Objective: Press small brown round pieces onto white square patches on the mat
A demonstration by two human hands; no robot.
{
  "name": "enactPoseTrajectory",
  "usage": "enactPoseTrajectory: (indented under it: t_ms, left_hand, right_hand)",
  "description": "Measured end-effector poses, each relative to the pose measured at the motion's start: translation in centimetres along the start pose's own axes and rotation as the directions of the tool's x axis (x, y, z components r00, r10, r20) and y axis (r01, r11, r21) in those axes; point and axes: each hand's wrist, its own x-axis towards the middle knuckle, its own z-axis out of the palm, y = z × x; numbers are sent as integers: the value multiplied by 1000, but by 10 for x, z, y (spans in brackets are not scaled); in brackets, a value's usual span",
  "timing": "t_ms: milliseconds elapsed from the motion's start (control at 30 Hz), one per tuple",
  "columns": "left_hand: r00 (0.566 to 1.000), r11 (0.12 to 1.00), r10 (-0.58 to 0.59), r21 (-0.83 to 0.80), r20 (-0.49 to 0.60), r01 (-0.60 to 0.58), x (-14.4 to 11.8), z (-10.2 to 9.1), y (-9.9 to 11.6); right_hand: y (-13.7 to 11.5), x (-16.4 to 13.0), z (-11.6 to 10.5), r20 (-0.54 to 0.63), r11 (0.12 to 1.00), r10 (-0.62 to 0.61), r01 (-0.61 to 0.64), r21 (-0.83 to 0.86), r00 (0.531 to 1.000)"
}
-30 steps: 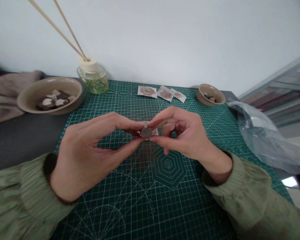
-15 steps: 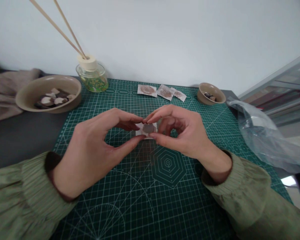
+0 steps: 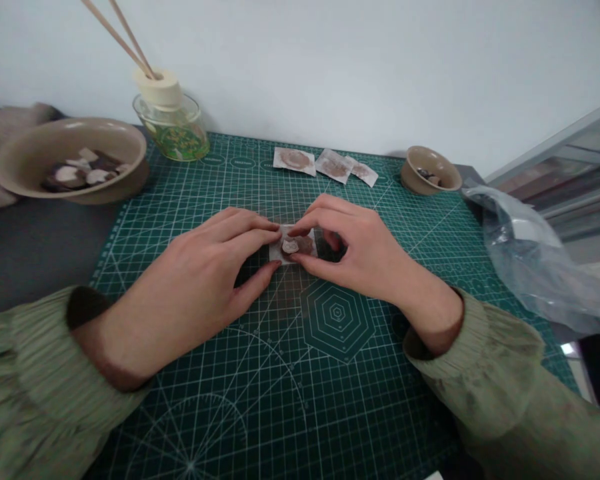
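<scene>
A small white square patch (image 3: pixel 293 246) with a brown round centre and a pale little piece on it lies on the green cutting mat (image 3: pixel 280 380). My left hand (image 3: pixel 205 267) pinches the patch's left edge between thumb and forefinger. At its right edge, my right hand (image 3: pixel 360 250) holds it the same way. Both hands rest low on the mat, and green ribbed sleeves cover both wrists.
Several similar patches (image 3: pixel 330 165) lie at the mat's far edge. A small brown bowl (image 3: pixel 430 175) sits back right, a large bowl (image 3: pixel 15 167) of brown and white pieces back left, a reed diffuser jar (image 3: pixel 173 130) beside it. A clear plastic bag (image 3: pixel 530 260) lies right.
Both hands have come down from above the mat until the patch lies flat on it. A pale piece now shows on the brown centre. The view has shifted slightly.
</scene>
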Motion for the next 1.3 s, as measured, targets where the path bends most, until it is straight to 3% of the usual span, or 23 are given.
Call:
enactPoseTrajectory:
  t_ms: [233,667,933,1167,1300]
  left_hand:
    - [998,998,-55,-16,18,56,1,-4,4]
    - [996,996,-85,37,12,84,1,-4,5]
    - [993,992,-121,20,3,121,-3,-2,4]
    - [992,992,-121,22,19,120,-3,-3,0]
    - [994,992,-113,51,-13,113,-1,-3,4]
  right_hand:
    - [2,2,3,0,1000,-11,11,6,1000]
    - [-7,6,-4,71,988,153,-155,19,986]
    - [-8,8,-2,49,979,202,-204,30,978]
    - [-1,7,-4,39,995,96,-95,-19,995]
    - [0,9,-3,11,990,132,-132,-53,991]
